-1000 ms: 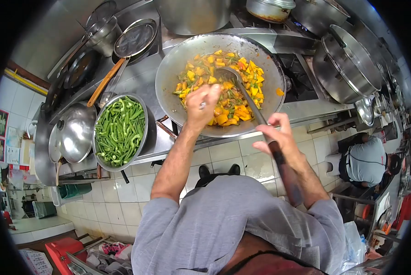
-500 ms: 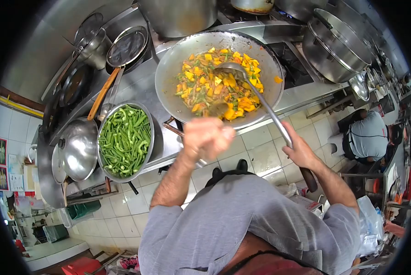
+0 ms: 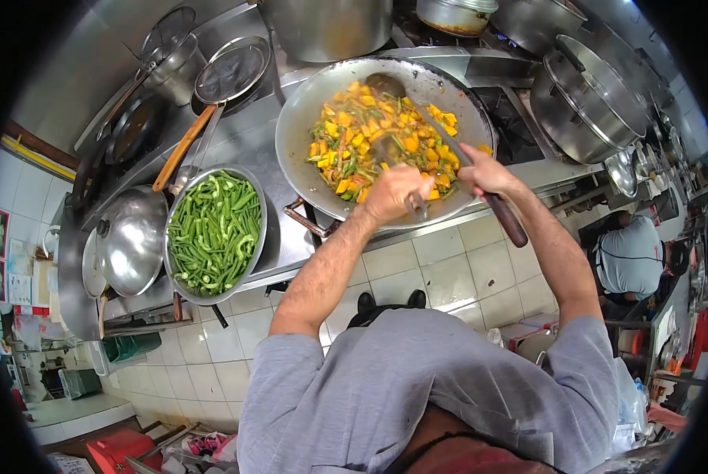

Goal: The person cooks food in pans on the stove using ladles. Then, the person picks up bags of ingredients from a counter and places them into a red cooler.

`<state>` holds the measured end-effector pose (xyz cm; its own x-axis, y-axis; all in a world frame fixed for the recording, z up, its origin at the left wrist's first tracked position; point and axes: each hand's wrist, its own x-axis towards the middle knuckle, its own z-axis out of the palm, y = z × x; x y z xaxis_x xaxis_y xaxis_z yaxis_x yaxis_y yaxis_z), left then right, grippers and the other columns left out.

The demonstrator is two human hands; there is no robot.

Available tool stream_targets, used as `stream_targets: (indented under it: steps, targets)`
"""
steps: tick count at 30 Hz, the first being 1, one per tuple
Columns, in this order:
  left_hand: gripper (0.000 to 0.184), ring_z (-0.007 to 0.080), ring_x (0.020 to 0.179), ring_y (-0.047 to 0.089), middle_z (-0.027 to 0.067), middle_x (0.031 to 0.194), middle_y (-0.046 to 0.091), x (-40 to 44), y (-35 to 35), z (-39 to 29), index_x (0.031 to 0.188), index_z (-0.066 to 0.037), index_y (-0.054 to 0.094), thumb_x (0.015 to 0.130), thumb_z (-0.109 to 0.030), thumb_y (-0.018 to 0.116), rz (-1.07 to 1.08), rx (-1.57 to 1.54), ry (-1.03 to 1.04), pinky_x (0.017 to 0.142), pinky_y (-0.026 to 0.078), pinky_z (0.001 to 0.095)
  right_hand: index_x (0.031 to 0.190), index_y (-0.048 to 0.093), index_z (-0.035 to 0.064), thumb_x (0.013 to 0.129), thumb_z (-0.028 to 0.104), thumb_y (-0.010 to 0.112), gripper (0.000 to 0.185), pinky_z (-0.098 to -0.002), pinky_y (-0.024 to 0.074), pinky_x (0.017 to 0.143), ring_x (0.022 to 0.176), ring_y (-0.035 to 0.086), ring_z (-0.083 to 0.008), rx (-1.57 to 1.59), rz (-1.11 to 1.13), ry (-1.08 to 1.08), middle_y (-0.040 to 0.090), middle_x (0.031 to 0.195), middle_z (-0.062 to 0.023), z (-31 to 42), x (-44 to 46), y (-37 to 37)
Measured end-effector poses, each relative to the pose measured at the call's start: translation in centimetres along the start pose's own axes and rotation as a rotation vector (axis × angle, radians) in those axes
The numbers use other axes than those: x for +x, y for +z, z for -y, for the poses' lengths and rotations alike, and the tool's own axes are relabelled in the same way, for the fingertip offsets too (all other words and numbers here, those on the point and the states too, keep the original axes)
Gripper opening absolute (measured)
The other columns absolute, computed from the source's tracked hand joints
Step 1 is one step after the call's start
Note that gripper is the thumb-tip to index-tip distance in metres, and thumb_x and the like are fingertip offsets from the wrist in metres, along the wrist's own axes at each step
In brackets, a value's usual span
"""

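Note:
A wide wok (image 3: pixel 295 150) holds yellow-orange chunks mixed with green vegetables (image 3: pixel 354 146). My right hand (image 3: pixel 484 172) is closed around the dark handle of a long ladle (image 3: pixel 441 136), whose bowl rests near the wok's far side. Over the wok's near rim, my left hand (image 3: pixel 399 193) is closed on a metal utensil; its lower part is blurred among the food. Left of the wok stands a metal bowl (image 3: pixel 262 229) filled with cut green vegetables (image 3: pixel 214 235).
A domed lid (image 3: pixel 133 241) and wooden-handled strainer (image 3: pixel 231 71) lie to the left. Behind the wok stands a large pot (image 3: pixel 326 31); another pot (image 3: pixel 579 110) is at the right. A co-worker in a grey shirt (image 3: pixel 630 257) bends over at the far right.
The ladle's bowl has shifted toward the wok's far side. My left hand dropped back to the near rim, then moved forward over it. The food has been shifted about.

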<state>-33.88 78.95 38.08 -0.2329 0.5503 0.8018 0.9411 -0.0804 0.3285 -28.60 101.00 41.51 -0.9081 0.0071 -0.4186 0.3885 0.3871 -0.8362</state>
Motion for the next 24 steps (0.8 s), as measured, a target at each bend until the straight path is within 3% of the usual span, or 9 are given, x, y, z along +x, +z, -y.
stream_targets:
  steps: [4,7,9,11,13,16,18,21,24]
  targets:
    - [0.026,0.0246,0.051,0.043,0.0081,0.056,0.040,0.9,-0.4,-1.3,0.062,-0.005,0.047,0.084,-0.013,0.059,-0.170,-0.026,-0.348,0.049,0.035,0.0355,0.140,0.022,0.0057,0.076,0.005,0.050,0.070,-0.0278,0.0379,0.035,0.039,0.043,-0.0107,-0.238,-0.010,-0.127,0.048,0.058,-0.0030,-0.5,-4.8,0.6]
    - [0.023,0.0250,0.066,0.043,0.0070,0.065,0.041,-0.9,-0.8,-4.3,0.066,-0.008,0.049,0.081,-0.018,0.063,0.021,-0.024,-0.308,0.068,0.034,0.0364,0.139,0.023,0.0058,0.080,0.005,0.050,0.065,-0.0271,0.0376,0.036,0.038,0.042,-0.0102,-0.253,-0.020,-0.147,0.049,0.061,-0.0039,-0.4,-9.9,-1.2]
    - [0.019,0.0253,0.092,0.043,0.0070,0.091,0.047,-2.1,-0.8,-6.9,0.080,-0.010,0.054,0.076,-0.021,0.068,0.267,0.103,-0.336,0.085,0.030,0.0428,0.140,0.022,0.0052,0.081,0.006,0.050,0.065,-0.0263,0.0368,0.036,0.038,0.041,-0.0094,-0.123,-0.016,-0.081,0.048,0.060,-0.0031,-1.1,-11.7,-1.7]
    - [0.026,0.0270,0.102,0.041,0.0081,0.103,0.047,-2.4,-0.9,-8.8,0.091,-0.010,0.056,0.072,-0.022,0.070,0.377,0.173,-0.329,0.090,0.029,0.0445,0.140,0.020,0.0045,0.083,0.006,0.051,0.065,-0.0256,0.0361,0.035,0.037,0.041,-0.0086,0.013,-0.020,-0.003,0.046,0.060,-0.0022,-2.1,-12.6,-1.4]
    - [0.055,0.0299,0.113,0.033,0.0098,0.117,0.040,-2.0,-1.7,-9.6,0.114,-0.016,0.053,0.064,-0.021,0.076,0.609,0.239,-0.431,0.098,0.025,0.0439,0.140,0.018,0.0050,0.085,0.007,0.053,0.066,-0.0248,0.0349,0.034,0.036,0.040,-0.0080,0.334,-0.064,0.028,0.043,0.058,-0.0008,-3.1,-12.4,-0.7]
    - [0.076,0.0302,0.114,0.033,0.0109,0.119,0.038,-0.2,-3.8,-8.1,0.128,-0.019,0.044,0.060,-0.014,0.077,0.718,0.152,-0.500,0.102,0.022,0.0429,0.140,0.018,0.0049,0.084,0.007,0.056,0.067,-0.0242,0.0339,0.033,0.036,0.040,-0.0085,0.583,-0.003,-0.016,0.043,0.057,-0.0003,-2.7,-13.0,-0.1]
    - [0.067,0.0295,0.105,0.036,0.0110,0.110,0.040,3.1,-3.8,-4.0,0.128,-0.020,0.045,0.066,0.004,0.056,0.501,0.362,-0.599,0.092,0.028,0.0438,0.139,0.019,0.0054,0.084,0.007,0.056,0.067,-0.0243,0.0328,0.032,0.035,0.039,-0.0092,0.637,0.013,-0.022,0.044,0.056,-0.0005,-2.5,-14.1,0.2]
    - [0.062,0.0278,0.100,0.039,0.0116,0.105,0.041,3.1,-2.1,0.9,0.125,-0.015,0.046,0.066,0.004,0.054,0.350,0.667,-0.612,0.087,0.028,0.0455,0.139,0.020,0.0055,0.084,0.006,0.056,0.066,-0.0249,0.0320,0.031,0.033,0.040,-0.0100,0.798,0.082,-0.012,0.045,0.056,-0.0012,-2.0,-16.0,0.6]
    - [0.066,0.0281,0.101,0.038,0.0116,0.107,0.041,2.5,-0.9,3.3,0.127,-0.018,0.046,0.065,0.003,0.057,0.417,0.756,-0.592,0.087,0.027,0.0445,0.139,0.020,0.0055,0.084,0.005,0.056,0.065,-0.0248,0.0326,0.031,0.033,0.041,-0.0100,0.830,0.110,-0.015,0.045,0.055,-0.0010,-2.5,-16.8,1.0]
